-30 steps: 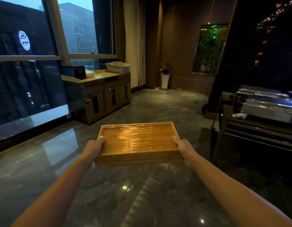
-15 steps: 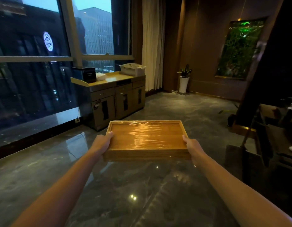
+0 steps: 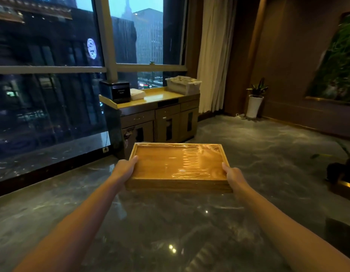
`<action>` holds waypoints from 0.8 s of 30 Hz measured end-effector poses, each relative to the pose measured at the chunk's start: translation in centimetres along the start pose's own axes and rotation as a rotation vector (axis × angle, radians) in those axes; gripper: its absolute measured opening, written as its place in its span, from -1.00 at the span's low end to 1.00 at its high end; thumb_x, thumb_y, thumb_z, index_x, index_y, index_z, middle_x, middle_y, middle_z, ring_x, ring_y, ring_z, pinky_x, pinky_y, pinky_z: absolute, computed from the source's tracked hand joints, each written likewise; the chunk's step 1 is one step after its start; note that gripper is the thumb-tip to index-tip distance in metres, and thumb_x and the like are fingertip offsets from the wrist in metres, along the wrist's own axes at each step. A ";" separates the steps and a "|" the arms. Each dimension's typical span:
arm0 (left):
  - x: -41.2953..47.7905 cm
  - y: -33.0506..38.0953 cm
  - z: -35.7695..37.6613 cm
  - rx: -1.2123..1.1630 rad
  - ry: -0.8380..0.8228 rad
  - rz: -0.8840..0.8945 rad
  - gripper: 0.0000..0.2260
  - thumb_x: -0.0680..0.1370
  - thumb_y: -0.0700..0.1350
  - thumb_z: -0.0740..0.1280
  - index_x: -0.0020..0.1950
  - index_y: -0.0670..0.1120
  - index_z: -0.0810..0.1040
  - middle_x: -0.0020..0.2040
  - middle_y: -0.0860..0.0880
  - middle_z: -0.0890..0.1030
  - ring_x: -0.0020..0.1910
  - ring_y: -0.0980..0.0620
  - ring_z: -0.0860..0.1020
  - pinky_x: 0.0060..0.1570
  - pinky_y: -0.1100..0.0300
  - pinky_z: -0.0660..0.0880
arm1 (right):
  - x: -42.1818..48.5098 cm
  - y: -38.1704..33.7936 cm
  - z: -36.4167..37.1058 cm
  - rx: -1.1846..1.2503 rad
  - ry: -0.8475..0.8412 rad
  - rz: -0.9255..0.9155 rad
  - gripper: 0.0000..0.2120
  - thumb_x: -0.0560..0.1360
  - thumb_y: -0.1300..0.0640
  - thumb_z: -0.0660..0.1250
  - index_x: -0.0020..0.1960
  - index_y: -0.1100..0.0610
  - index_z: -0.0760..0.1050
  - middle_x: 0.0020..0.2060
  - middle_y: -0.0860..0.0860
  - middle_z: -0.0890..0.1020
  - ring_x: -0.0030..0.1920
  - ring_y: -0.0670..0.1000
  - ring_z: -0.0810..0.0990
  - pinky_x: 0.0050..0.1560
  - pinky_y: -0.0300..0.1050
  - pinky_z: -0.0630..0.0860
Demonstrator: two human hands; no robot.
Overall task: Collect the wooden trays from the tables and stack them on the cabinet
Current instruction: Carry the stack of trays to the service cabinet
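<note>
The left hand (image 3: 124, 169) grips the left short side of the tray (image 3: 178, 165), thumb lying over the top rim and pointing forward, the other fingers curled out of sight under the edge. The right hand (image 3: 233, 176) clamps the opposite short side the same way, thumb on the rim, fingers hidden beneath. Both arms reach straight out from the bottom corners of the view, so the tray sits between the two hands, held level in the air above the floor (image 3: 170, 232) and touching nothing else.

The tray is a shallow wooden rectangle with a raised rim all round. Its side wall shows layered lines, as if more than one tray were stacked, though I cannot tell for sure. The inner surface is glossy and catches wavy streaks of light on its right half.

Beyond the far edge of the tray stands the cabinet (image 3: 160, 122), set against the window (image 3: 52, 95). Its yellowish top has a low raised border. On that top, at the left, sits a dark box (image 3: 119, 91); just beside it lies a pale folded stack (image 3: 137, 94); at the right end rests a white bin (image 3: 183, 84) with something pale in it. The middle of the top is bare.

A curtain (image 3: 213, 52) hangs right of the cabinet, and further right a plant (image 3: 255, 101) stands in a white pot on the floor.
</note>
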State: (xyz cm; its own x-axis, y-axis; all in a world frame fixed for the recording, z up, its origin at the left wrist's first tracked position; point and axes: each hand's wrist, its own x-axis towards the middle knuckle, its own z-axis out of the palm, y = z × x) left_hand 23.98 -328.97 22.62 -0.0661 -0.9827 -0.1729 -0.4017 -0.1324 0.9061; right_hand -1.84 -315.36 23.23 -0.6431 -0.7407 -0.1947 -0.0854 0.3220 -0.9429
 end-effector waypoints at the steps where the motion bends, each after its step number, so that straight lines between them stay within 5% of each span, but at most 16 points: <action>1: 2.7 0.3 0.7 0.004 0.004 -0.005 -0.49 0.58 0.08 0.11 0.35 -0.29 0.32 0.26 -0.25 0.46 0.19 -0.21 0.45 0.08 0.01 0.35 | 2.7 -0.3 1.0 -0.002 -0.001 -0.008 -0.55 0.58 0.00 0.08 0.18 0.38 0.42 0.16 0.29 0.53 0.18 0.24 0.49 0.23 0.11 0.38; 5: 14.5 1.9 2.9 0.017 0.009 0.014 -0.50 0.57 0.10 0.11 0.31 -0.27 0.37 0.08 -0.18 0.50 0.03 -0.13 0.48 0.02 0.04 0.34 | 13.8 -1.8 5.7 -0.006 0.000 -0.022 -0.55 0.59 0.01 0.07 0.17 0.39 0.42 0.12 0.29 0.54 0.14 0.25 0.51 0.17 0.11 0.41; 11: 32.4 8.1 5.0 0.016 0.042 0.005 -0.51 0.56 0.13 0.12 0.22 -0.27 0.44 -0.27 -0.01 0.44 -0.29 0.04 0.44 -0.12 0.09 0.33 | 30.7 -8.5 11.8 0.049 -0.020 -0.026 -0.60 0.59 0.01 0.08 0.12 0.34 0.46 -0.22 0.07 0.52 -0.20 0.02 0.48 -0.04 0.03 0.41; 16: 44.6 12.1 7.5 0.029 0.057 0.043 -0.53 0.57 0.12 0.10 0.17 -0.27 0.45 -0.21 -0.05 0.48 -0.19 -0.03 0.48 -0.04 0.05 0.36 | 43.3 -13.3 15.3 0.046 -0.034 -0.059 -0.67 0.58 0.00 0.08 -0.05 0.24 0.48 -0.32 0.04 0.50 -0.28 0.00 0.47 -0.20 -0.07 0.41; 19: 52.0 13.4 9.7 0.044 0.049 0.040 -0.51 0.58 0.11 0.08 0.19 -0.29 0.45 -0.03 -0.16 0.52 0.01 -0.15 0.51 0.10 -0.01 0.39 | 51.6 -14.7 17.5 0.030 -0.069 -0.052 -0.65 0.58 0.00 0.09 0.00 0.27 0.47 -0.32 0.05 0.49 -0.30 -0.02 0.45 -0.23 -0.11 0.40; 24: 65.1 15.1 13.8 0.065 0.078 -0.004 -0.52 0.58 0.10 0.07 0.19 -0.29 0.46 0.04 -0.22 0.54 0.04 -0.18 0.52 0.07 0.01 0.40 | 66.5 -16.8 21.9 -0.008 -0.129 -0.054 -0.63 0.59 0.00 0.06 0.09 0.28 0.45 -0.30 0.04 0.49 -0.29 -0.03 0.46 -0.30 -0.15 0.36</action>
State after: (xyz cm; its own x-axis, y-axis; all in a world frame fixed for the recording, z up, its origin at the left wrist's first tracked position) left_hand 1.03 -393.12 19.73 0.0064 -0.9897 -0.1433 -0.4601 -0.1301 0.8783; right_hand -26.53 -382.94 20.25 -0.5342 -0.8265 -0.1774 -0.1233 0.2838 -0.9509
